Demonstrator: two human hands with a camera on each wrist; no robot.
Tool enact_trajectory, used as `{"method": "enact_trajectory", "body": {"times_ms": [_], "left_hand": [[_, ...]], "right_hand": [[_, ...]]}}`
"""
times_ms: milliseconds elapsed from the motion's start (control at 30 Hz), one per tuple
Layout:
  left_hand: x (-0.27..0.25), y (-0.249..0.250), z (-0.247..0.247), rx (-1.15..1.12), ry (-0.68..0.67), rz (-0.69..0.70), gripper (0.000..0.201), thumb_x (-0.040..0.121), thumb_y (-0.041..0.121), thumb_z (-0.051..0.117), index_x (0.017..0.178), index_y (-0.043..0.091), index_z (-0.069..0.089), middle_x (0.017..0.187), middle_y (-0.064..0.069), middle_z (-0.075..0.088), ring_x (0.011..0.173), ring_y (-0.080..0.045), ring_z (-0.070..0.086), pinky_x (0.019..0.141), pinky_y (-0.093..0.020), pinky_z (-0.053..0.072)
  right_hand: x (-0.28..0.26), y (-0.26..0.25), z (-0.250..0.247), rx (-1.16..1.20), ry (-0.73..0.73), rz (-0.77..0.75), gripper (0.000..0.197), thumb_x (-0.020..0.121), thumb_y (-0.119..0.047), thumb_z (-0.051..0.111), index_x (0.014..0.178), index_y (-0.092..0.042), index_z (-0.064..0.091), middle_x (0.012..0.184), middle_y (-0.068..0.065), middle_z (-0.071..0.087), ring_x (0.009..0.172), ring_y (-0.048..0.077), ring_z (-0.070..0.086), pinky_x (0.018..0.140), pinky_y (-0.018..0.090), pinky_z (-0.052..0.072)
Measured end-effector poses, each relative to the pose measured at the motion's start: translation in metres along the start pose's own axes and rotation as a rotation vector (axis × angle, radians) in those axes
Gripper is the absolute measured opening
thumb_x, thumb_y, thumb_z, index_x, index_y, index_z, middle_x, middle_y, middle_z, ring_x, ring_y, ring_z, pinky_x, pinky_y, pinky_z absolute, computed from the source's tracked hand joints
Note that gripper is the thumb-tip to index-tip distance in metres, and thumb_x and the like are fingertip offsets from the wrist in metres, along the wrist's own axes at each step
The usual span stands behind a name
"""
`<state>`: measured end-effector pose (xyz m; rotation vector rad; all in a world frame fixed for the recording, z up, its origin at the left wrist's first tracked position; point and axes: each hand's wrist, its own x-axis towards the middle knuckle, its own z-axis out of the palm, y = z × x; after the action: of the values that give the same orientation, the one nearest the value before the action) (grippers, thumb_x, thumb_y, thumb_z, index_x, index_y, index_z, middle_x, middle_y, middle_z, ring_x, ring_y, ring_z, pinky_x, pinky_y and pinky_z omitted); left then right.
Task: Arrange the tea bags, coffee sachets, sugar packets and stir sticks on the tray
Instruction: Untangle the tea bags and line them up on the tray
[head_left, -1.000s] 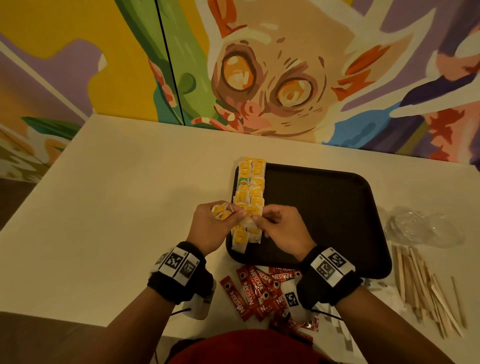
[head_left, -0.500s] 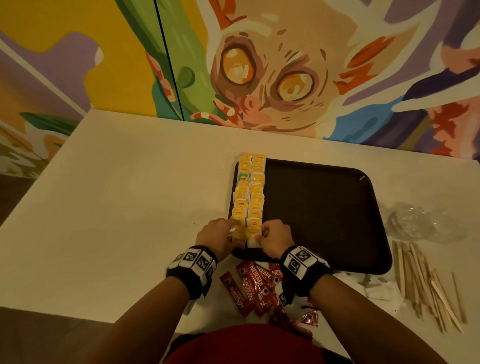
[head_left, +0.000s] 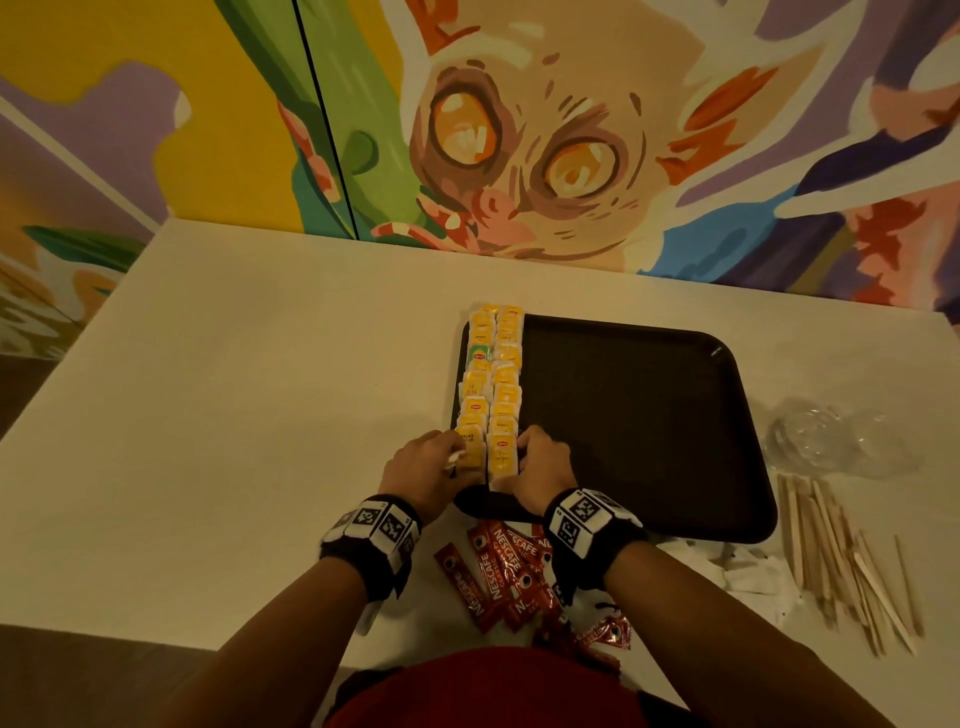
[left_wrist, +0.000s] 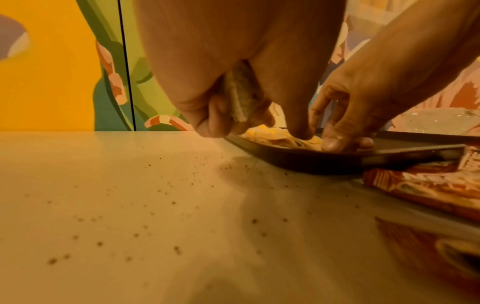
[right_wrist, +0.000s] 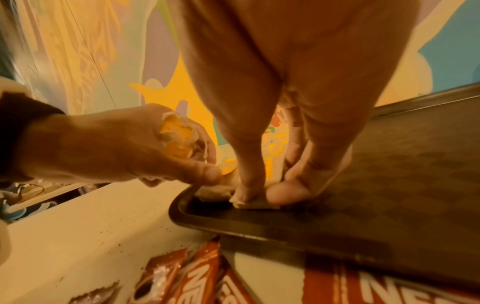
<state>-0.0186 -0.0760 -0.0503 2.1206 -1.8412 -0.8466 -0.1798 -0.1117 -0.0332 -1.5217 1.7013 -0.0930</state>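
Lower now, both hands (head_left: 422, 475) (head_left: 540, 470) (each grip clamped) on near-end tea bags (head_left: 503, 457).

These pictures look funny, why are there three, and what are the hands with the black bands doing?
There is no machine here, just a person wearing small cameras. The big picture comes from a camera on the head, looking down. The other two come from cameras on the wrists, so the fingers look huge.

On the white table lies a dark tray. Yellow tea bags stand in two rows along its left side. The left hand keeps spare tea bags in its grip. The right hand pinches the nearest tea bag in the row.

Red coffee sachets and wooden stir sticks wait on the table.
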Motion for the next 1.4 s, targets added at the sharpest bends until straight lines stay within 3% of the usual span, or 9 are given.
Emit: {"method": "enact_trajectory", "body": {"times_ms": [67,167,533,700,800,933,1133,1200,1400], "left_hand": [[-0.001,-0.003,-0.003,0.053,-0.037,0.031,0.038,0.083,0.045,0.068,0.113,0.023,0.060,0.106,0.002,0.060,0.094,-0.019,0.059,0.078,-0.033,0.051],[0.003,-0.005,-0.006,0.096,-0.044,0.031,0.035,0.085,0.045,0.065,0.115,0.027,0.062,0.105,0.000,0.059,0.094,-0.021,0.058,0.078,-0.035,0.051],[0.012,-0.001,-0.005,0.110,0.012,-0.021,0.036,0.089,0.046,0.061,0.117,0.026,0.062,0.109,-0.002,0.058,0.095,-0.025,0.059,0.080,-0.038,0.052],[0.017,-0.004,-0.006,0.077,0.033,-0.052,0.037,0.087,0.044,0.063,0.119,0.026,0.058,0.112,0.000,0.059,0.097,-0.024,0.060,0.081,-0.039,0.053],[0.022,-0.009,-0.002,-0.027,0.039,-0.116,0.053,0.077,0.052,0.071,0.118,0.025,0.053,0.110,0.001,0.062,0.094,-0.020,0.060,0.080,-0.038,0.054],[0.025,-0.009,0.000,-0.054,-0.054,-0.114,0.054,0.068,0.053,0.079,0.109,0.025,0.056,0.102,0.003,0.066,0.085,-0.015,0.060,0.076,-0.033,0.053],[0.031,-0.009,-0.004,0.017,-0.088,-0.175,0.044,0.075,0.051,0.075,0.103,0.018,0.063,0.099,-0.002,0.067,0.084,-0.019,0.061,0.077,-0.034,0.054],[0.030,-0.009,-0.003,0.022,-0.091,-0.186,0.043,0.076,0.052,0.073,0.101,0.019,0.062,0.096,-0.002,0.066,0.083,-0.018,0.061,0.075,-0.034,0.054],[0.026,-0.009,0.003,0.032,-0.077,-0.232,0.041,0.079,0.057,0.067,0.098,0.021,0.062,0.093,0.000,0.065,0.081,-0.017,0.062,0.076,-0.036,0.056]], "right_hand": [[0.001,-0.004,0.002,-0.018,0.008,0.027,0.049,0.074,-0.017,0.083,0.112,-0.013,0.052,0.119,0.013,0.056,0.098,0.025,0.061,0.077,0.034,0.055],[0.004,-0.009,0.002,-0.021,0.030,0.052,0.042,0.082,-0.017,0.076,0.117,-0.010,0.053,0.123,0.015,0.052,0.105,0.029,0.059,0.088,0.039,0.054],[0.014,-0.017,0.003,-0.034,0.100,0.076,0.030,0.093,-0.018,0.064,0.120,-0.008,0.055,0.127,0.016,0.052,0.111,0.027,0.052,0.077,0.027,0.040],[0.016,-0.021,0.000,-0.027,0.106,0.078,0.039,0.089,-0.017,0.070,0.122,-0.008,0.052,0.128,0.015,0.051,0.111,0.027,0.054,0.081,0.030,0.046],[0.016,-0.024,-0.002,-0.022,0.079,0.096,0.052,0.083,-0.018,0.076,0.126,-0.008,0.049,0.130,0.014,0.050,0.114,0.027,0.055,0.088,0.034,0.049],[0.014,-0.027,-0.002,-0.068,0.038,0.087,0.069,0.070,-0.019,0.087,0.126,-0.007,0.048,0.130,0.014,0.052,0.117,0.030,0.055,0.095,0.041,0.051],[0.018,-0.025,-0.004,-0.079,0.063,0.053,0.047,0.084,-0.016,0.075,0.123,-0.007,0.051,0.130,0.017,0.053,0.113,0.030,0.057,0.092,0.035,0.052],[0.018,-0.026,-0.005,-0.074,0.067,0.045,0.046,0.084,-0.017,0.075,0.123,-0.007,0.052,0.130,0.017,0.053,0.112,0.030,0.057,0.087,0.032,0.049],[0.021,-0.028,-0.005,-0.062,0.064,0.022,0.051,0.079,-0.016,0.080,0.123,-0.007,0.055,0.128,0.015,0.057,0.114,0.029,0.058,0.089,0.033,0.051]]}}
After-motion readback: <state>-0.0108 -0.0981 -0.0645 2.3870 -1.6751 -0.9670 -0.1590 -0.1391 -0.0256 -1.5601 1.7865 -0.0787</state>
